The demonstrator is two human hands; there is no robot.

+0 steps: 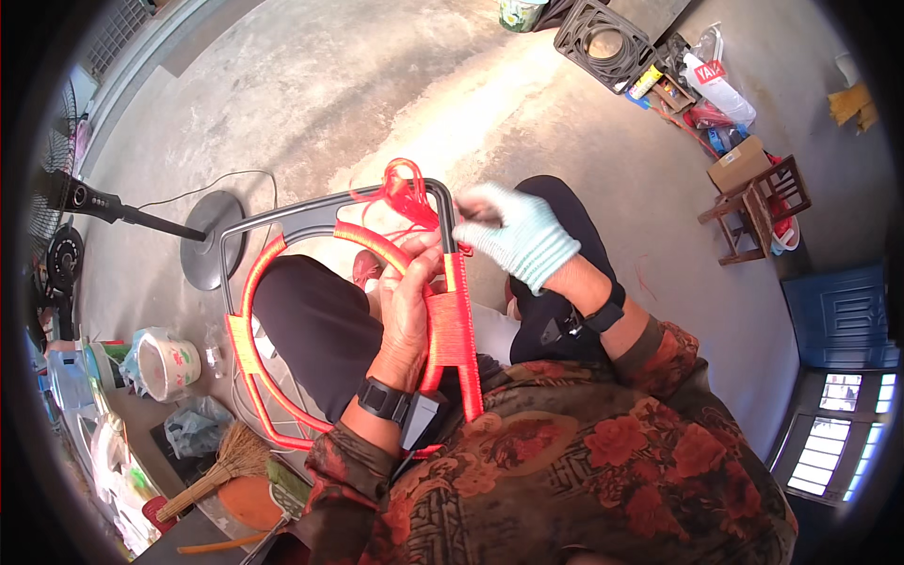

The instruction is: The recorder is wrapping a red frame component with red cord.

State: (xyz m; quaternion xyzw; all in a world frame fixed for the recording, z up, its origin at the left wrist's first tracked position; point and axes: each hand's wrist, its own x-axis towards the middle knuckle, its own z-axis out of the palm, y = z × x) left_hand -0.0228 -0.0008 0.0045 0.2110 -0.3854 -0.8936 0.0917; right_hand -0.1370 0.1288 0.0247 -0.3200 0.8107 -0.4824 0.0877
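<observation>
A black tubular metal frame [311,209] with rounded corners stands tilted between my knees. Red cord [452,330] is wound tightly around its right side and around a curved inner ring. My bare left hand [407,306] grips the frame at the wrapped part below the upper right corner. A loose bundle of red strands [405,196] hangs over the top bar by that corner. My right hand [518,234], in a pale striped glove, is beside the bare black bar. Its fingers are curled, their tips blurred, and I cannot make out what they hold.
A standing fan with a round black base [213,240] is at the left. Near it are a white bucket [169,364] and a straw broom [231,460]. A small wooden chair [758,212], a cardboard box [738,164] and a black crate with coiled hose [605,45] line the right.
</observation>
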